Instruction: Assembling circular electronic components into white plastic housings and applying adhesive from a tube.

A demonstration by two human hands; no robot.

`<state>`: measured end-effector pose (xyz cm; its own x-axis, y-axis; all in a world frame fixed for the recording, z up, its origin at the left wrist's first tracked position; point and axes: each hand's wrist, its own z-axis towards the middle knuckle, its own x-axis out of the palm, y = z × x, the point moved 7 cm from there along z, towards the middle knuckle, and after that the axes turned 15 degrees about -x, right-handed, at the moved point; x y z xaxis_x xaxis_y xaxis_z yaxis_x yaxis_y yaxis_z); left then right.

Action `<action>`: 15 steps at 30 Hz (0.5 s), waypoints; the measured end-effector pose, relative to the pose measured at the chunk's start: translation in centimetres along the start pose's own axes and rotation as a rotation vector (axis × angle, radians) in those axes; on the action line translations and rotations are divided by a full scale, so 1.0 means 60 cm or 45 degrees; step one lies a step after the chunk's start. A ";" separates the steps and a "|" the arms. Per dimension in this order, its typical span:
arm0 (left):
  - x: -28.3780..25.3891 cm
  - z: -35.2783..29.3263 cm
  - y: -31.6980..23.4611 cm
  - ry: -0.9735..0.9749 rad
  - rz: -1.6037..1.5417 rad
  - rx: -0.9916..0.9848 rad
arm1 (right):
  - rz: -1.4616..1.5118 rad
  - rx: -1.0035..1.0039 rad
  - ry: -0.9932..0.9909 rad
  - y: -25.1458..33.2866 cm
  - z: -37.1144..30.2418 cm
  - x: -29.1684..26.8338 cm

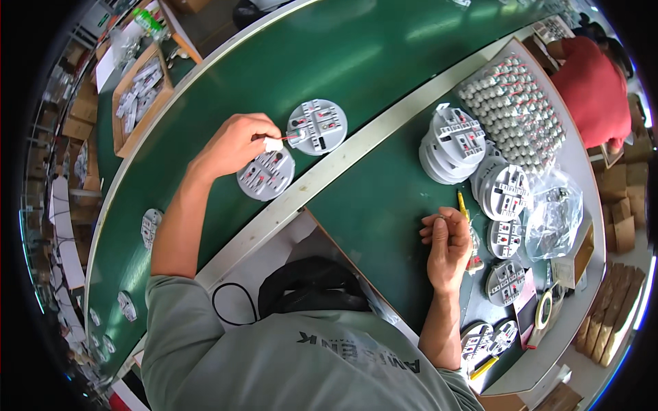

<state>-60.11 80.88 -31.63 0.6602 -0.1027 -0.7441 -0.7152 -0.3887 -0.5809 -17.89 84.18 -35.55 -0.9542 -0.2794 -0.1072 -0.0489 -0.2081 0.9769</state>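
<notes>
My left hand (236, 144) reaches over the green belt, fingers pinched together. A small white piece (273, 144) shows at its fingertips; I cannot tell whether it is held or worn on a finger. A short red wire runs from there to a round grey plastic disc (317, 127) with slots and small fittings. Partly under the hand lies a similar disc (266, 171). Over the green worktop my right hand (449, 250) is closed, thumb against curled fingers; anything in it is too small to name. Beside it lies a yellow-handled tool (462, 204).
Stacked grey discs (452, 144) and several more discs (506, 192) stand on the right. Behind them are rows of small metal motors (513, 109) and a clear plastic bag (554, 214). A pale rail (329, 171) divides belt from worktop. A person in red (591, 89) sits far right.
</notes>
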 end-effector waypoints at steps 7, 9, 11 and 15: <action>-0.026 0.020 0.075 -0.632 -0.071 -0.233 | 0.006 -0.008 0.019 0.004 -0.006 0.012; -0.039 0.010 0.096 -0.756 -0.104 -0.280 | 0.004 -0.015 0.007 0.005 -0.008 0.011; -0.050 -0.025 0.110 -0.810 -0.086 -0.267 | 0.011 -0.025 -0.008 0.006 -0.010 0.011; -0.003 -0.095 0.033 -0.598 -0.395 -0.301 | -0.092 -0.042 -0.164 0.020 -0.009 -0.003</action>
<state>-60.33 74.94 -30.77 0.6195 0.4418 -0.6489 -0.3996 -0.5340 -0.7451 -17.59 83.47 -34.46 -0.9786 -0.1406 -0.1501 -0.1108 -0.2543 0.9607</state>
